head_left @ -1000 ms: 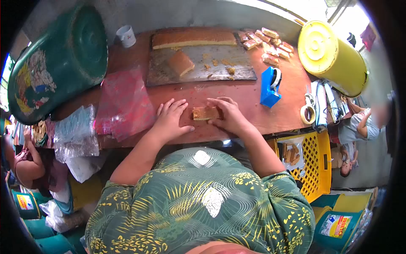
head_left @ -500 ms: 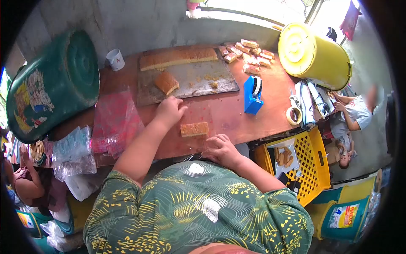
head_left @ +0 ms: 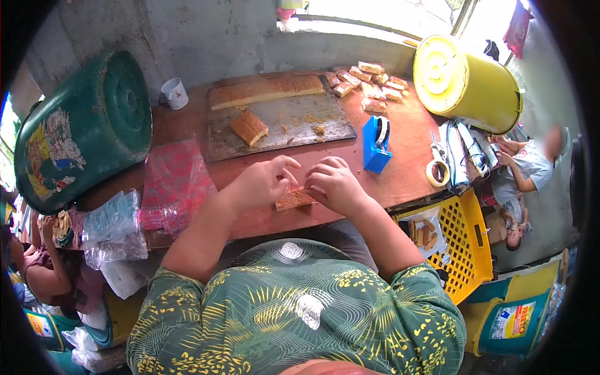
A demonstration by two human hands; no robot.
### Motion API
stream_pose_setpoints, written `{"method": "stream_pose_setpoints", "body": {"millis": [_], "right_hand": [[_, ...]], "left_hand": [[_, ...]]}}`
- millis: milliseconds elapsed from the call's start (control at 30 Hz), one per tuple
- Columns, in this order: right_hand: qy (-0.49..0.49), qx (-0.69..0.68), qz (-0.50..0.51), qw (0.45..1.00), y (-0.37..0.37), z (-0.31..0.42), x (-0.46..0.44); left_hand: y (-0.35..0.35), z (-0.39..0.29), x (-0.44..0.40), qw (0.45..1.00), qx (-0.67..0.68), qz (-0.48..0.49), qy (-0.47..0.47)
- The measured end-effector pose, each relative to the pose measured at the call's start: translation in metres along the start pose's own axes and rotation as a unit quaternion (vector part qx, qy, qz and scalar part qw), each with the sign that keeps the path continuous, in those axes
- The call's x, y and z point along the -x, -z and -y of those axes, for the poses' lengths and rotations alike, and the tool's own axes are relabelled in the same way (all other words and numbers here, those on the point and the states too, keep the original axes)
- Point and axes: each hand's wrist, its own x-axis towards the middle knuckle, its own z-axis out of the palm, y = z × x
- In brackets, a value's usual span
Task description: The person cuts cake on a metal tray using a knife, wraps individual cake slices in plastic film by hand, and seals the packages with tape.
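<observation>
The left hand and right hand have moved to one cake slice, left half-open, right narrowed at its end.

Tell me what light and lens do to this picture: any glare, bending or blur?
In the head view, the window glares almost white; the wide lens bends the outer scene and blackens the corners; light glints off the plastic bags; the head of the person at right is blurred.

Red lettering on a yellow-and-white bucket label, too blurred to read surely, torn drum label, illegible
</observation>
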Motion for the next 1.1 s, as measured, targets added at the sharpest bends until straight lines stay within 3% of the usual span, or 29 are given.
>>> {"method": "stream_pose_setpoints", "body": {"millis": [67, 167, 200, 333, 567, 667, 733, 800, 833, 933, 1000, 1033, 1100], "right_hand": [[-0.043, -0.034, 0.018, 0.998, -0.008, -0.003, 0.001], [-0.078, -0.094, -0.011, 0.992, -0.013, 0.004, 0.001], [-0.084, -0.113, -0.030, 0.990, -0.014, 0.007, 0.002], [-0.077, -0.044, 0.073, 0.993, -0.037, -0.012, 0.026], [-0.070, -0.074, -0.026, 0.994, -0.046, -0.007, 0.034], [-0.126, -0.131, -0.014, 0.983, -0.043, -0.011, 0.041], [-0.190, -0.164, -0.003, 0.968, -0.036, -0.003, 0.040], [-0.324, -0.251, 0.003, 0.912, -0.040, -0.002, 0.043], [-0.387, -0.291, 0.006, 0.875, -0.041, -0.002, 0.045], [-0.395, -0.351, -0.061, 0.847, -0.058, -0.013, 0.060], [-0.309, -0.334, -0.052, 0.889, -0.065, -0.023, 0.068], [-0.265, -0.325, -0.050, 0.906, -0.069, -0.027, 0.072], [-0.277, -0.308, -0.039, 0.909, -0.076, -0.033, 0.076]], "left_hand": [[-0.006, -0.007, 0.008, 0.990, -0.105, -0.034, -0.093], [-0.022, 0.008, 0.012, 0.956, -0.266, -0.071, -0.100], [-0.025, 0.010, 0.013, 0.955, -0.271, -0.073, -0.096], [-0.035, 0.007, 0.019, 0.953, -0.279, -0.085, -0.076], [-0.050, 0.036, 0.023, 0.946, -0.306, -0.088, -0.059], [-0.046, 0.037, 0.034, 0.947, -0.278, -0.149, -0.062], [-0.042, 0.034, 0.041, 0.974, -0.135, -0.175, 0.048], [-0.041, 0.044, 0.046, 0.969, 0.015, -0.185, 0.160], [-0.042, 0.055, 0.047, 0.970, 0.052, -0.176, 0.160], [-0.043, 0.095, 0.051, 0.968, 0.176, -0.124, 0.126], [-0.039, 0.109, 0.052, 0.958, 0.276, -0.056, 0.061], [-0.038, 0.114, 0.054, 0.957, 0.271, -0.029, 0.095], [-0.025, 0.092, 0.056, 0.953, 0.259, 0.024, 0.158]]}}
